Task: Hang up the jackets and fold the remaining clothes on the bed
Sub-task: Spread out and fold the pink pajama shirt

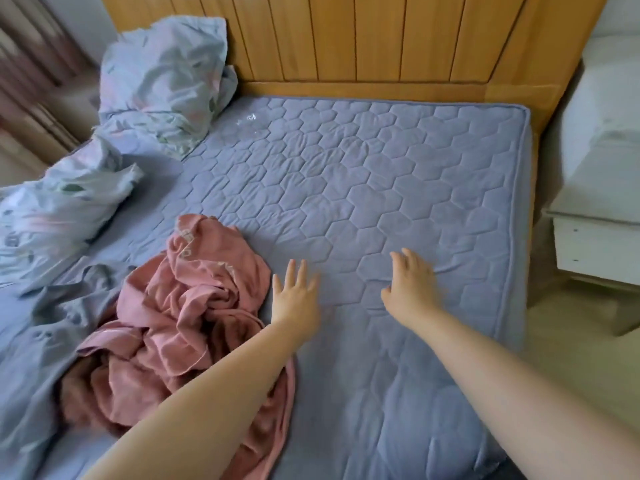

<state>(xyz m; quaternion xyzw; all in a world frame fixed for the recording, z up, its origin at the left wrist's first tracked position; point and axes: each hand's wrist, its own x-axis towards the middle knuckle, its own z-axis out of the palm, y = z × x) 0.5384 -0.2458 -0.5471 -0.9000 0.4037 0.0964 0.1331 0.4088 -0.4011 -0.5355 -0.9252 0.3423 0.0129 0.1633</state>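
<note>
The left grip [294, 299] was open, fingers straight and spread, holding nothing, low over the quilted cover of the bed [381, 174]. The crumpled pink garment [180, 317] lay just beside it on the left, its near folds running under the left forearm. The right grip [410, 285] was open too, fingers loosely spread and a little blurred, on the far side of the left grip and well apart from the pink garment. Whether either palm touched the cover could not be told.

Flat cover ran from both grips up to the wooden headboard [346, 39]. The bed's right edge lay near the right grip, with floor and a white nightstand [595, 244] beyond it. Rumpled floral bedding [159, 84] was heaped along the left side and in the headboard corner. A crumpled grey-blue cloth [41, 327] lay against the pink garment's left side.
</note>
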